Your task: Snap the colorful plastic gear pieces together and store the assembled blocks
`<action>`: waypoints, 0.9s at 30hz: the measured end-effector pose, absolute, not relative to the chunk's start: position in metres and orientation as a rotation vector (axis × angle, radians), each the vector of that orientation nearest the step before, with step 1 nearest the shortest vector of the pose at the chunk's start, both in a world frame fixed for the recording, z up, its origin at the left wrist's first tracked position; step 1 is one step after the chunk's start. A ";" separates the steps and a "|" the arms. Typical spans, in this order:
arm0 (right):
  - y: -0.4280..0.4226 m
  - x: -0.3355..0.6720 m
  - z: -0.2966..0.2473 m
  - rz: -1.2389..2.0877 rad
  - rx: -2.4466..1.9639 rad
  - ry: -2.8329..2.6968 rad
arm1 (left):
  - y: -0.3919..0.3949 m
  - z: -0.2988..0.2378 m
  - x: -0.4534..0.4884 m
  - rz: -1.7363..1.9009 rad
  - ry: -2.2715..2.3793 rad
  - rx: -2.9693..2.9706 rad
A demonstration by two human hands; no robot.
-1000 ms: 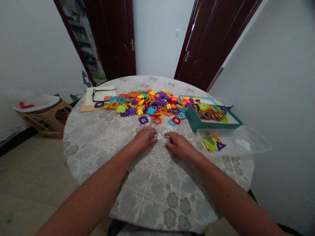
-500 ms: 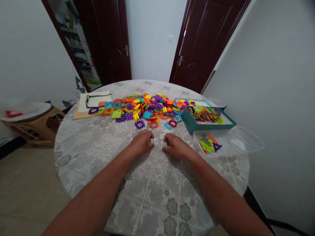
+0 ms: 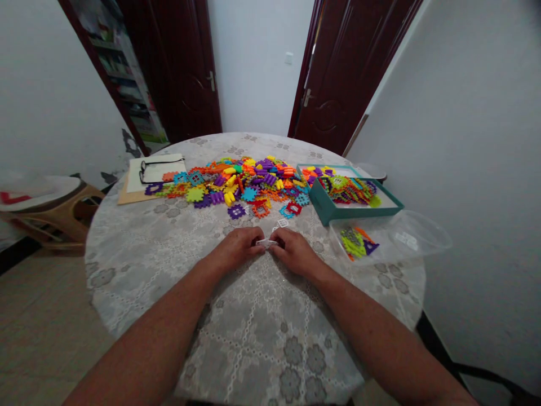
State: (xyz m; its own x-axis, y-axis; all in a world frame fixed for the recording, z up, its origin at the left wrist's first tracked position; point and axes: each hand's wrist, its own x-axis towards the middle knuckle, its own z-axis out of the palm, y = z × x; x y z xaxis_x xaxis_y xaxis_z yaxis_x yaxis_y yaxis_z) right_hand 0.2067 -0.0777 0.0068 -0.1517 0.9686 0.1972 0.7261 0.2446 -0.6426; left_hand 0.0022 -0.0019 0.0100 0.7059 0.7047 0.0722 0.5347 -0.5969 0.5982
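Note:
In the middle of the table, my left hand (image 3: 242, 246) pinches a white plastic lattice piece (image 3: 262, 242), which looks like a small toy window. My right hand (image 3: 293, 250) is closed on a second white lattice piece (image 3: 274, 242). Held edge to edge, the two pieces meet between my fingertips; whether they are locked together I cannot tell. Just beyond my right hand, another white lattice piece (image 3: 283, 223) lies on the cloth. Past both hands spreads a heap of colourful toothed building pieces (image 3: 249, 194).
A teal box (image 3: 359, 214) with more toothed pieces stands at the right. In front of it lies a clear plastic container (image 3: 338, 248) holding several pieces. Black glasses (image 3: 142, 172) rest on papers (image 3: 134, 183) at the far left. A patterned cloth (image 3: 253, 338) covers the round table.
My hands have come together, bringing the two white lattice pieces edge to edge. Before, they were apart, with a gap between the pieces. The view has shifted slightly.

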 end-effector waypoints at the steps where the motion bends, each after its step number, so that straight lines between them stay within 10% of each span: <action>1: -0.077 0.206 0.006 0.523 -1.540 -1.956 | -0.002 0.010 0.003 0.421 0.951 2.344; 27: -0.075 0.236 0.006 0.273 -2.104 -1.970 | -0.010 0.008 0.007 0.538 0.951 2.339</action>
State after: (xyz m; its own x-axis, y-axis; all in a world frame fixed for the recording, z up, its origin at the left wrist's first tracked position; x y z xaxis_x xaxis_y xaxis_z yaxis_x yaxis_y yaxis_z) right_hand 0.2360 -0.0745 0.0057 0.0705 0.9970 0.0310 0.9511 -0.0578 -0.3036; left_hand 0.0068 -0.0098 0.0079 0.6691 0.7273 0.1529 0.5059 -0.5964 0.6231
